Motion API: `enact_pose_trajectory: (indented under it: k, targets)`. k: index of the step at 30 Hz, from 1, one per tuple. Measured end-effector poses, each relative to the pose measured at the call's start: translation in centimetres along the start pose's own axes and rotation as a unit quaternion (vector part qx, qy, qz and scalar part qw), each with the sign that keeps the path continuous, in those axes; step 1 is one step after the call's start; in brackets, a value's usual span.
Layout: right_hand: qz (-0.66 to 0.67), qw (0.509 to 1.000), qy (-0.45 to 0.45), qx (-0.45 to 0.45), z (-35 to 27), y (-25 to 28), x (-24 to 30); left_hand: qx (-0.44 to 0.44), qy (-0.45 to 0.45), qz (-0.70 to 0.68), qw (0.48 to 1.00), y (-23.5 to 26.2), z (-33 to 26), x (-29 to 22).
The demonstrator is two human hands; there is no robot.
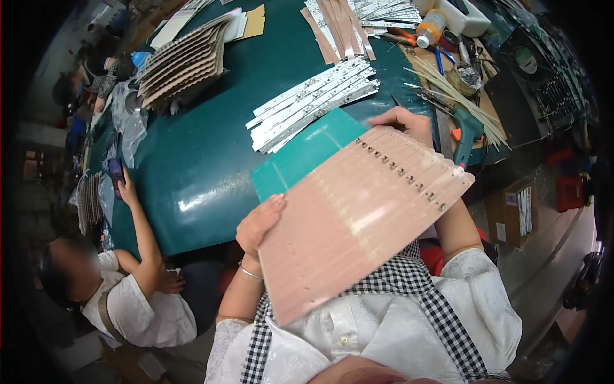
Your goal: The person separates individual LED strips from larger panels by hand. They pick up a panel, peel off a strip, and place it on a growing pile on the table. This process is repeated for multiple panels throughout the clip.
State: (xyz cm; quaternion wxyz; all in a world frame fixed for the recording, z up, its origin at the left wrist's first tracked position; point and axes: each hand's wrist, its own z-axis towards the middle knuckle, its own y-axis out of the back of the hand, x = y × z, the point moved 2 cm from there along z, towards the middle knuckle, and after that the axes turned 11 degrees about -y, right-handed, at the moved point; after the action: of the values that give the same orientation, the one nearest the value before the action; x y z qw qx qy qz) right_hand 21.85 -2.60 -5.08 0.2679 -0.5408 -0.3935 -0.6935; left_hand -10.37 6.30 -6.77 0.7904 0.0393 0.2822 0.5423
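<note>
A pinkish-tan panel of narrow joined strips point(352, 224) is tilted in front of my body, above the table's near edge. Small dark metal clips or connectors run in a row near its right end. My left hand point(257, 225) is closed on the panel's left edge. At the far right corner, my right hand point(406, 121) grips the panel with curled fingers, partly hidden behind it. The panel's underside is out of sight. Beyond it, a green board or mat point(313, 147) lies partly covered by the panel.
Loose white strips with small parts point(313, 102) lie ahead, with more strips behind. At left stands a stack of brown panels point(185, 61). A glue gun point(468, 134), glue sticks point(457, 89) and an orange bottle point(431, 27) crowd the right. Another person point(137, 281) sits at left.
</note>
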Motion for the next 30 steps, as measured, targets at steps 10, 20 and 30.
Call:
enact_pose_trajectory:
  k: [10,20,30]
  targets:
    - [0.122,0.98,-0.143,0.071,4.8,0.8,-1.3,-0.371,0.262,-0.141,0.88,4.9,1.5,0.3]
    - [-0.301,0.949,-0.013,-0.088,10.3,0.4,1.6,-0.347,0.409,-0.196,0.821,3.8,-0.3,-0.1]
    - [0.093,0.959,-0.151,0.221,3.6,-1.1,0.7,-0.236,0.46,-0.189,0.835,0.8,0.2,-1.6]
